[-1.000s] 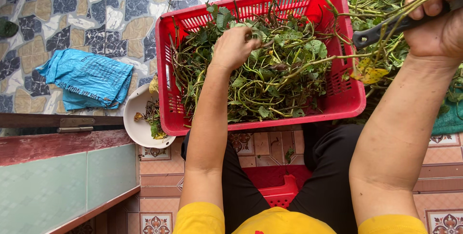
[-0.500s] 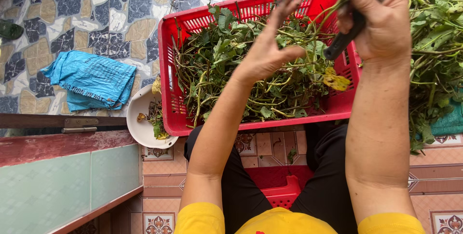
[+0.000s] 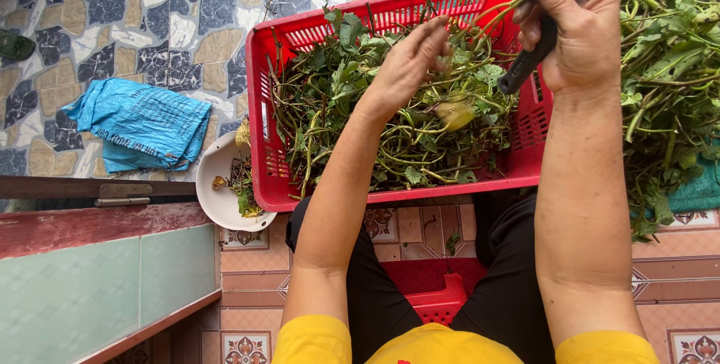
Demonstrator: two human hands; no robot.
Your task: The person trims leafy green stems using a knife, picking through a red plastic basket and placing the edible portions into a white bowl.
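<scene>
A long green stem [image 3: 517, 0] runs slantwise from the top right of the view down-left into the red crate [image 3: 259, 131], and both hands are on it. The right hand [image 3: 577, 30] sits at the far right end, fist closed round a dark knife handle [image 3: 525, 68] that points down-left, thumb pressing the stem against it; the blade itself is cut off by the frame's top edge. The left hand [image 3: 409, 64] hovers over the crate's middle, fingers bunched and curled down at the stem's lower end, though whether they actually pinch it I cannot tell. So the stem's long axis lies between the hands, the right one nearer its upper end. Below, the crate is heaped with tangled greens [image 3: 390, 131]. More leafy stems [image 3: 667, 71] pile up just right of it. To the left, a white bowl [image 3: 221, 176] of scraps touches the crate's near corner, with a blue bag [image 3: 142, 124] farther left on the mosaic floor [image 3: 150, 4]. A wooden ledge [image 3: 97, 218] fills the near left.
</scene>
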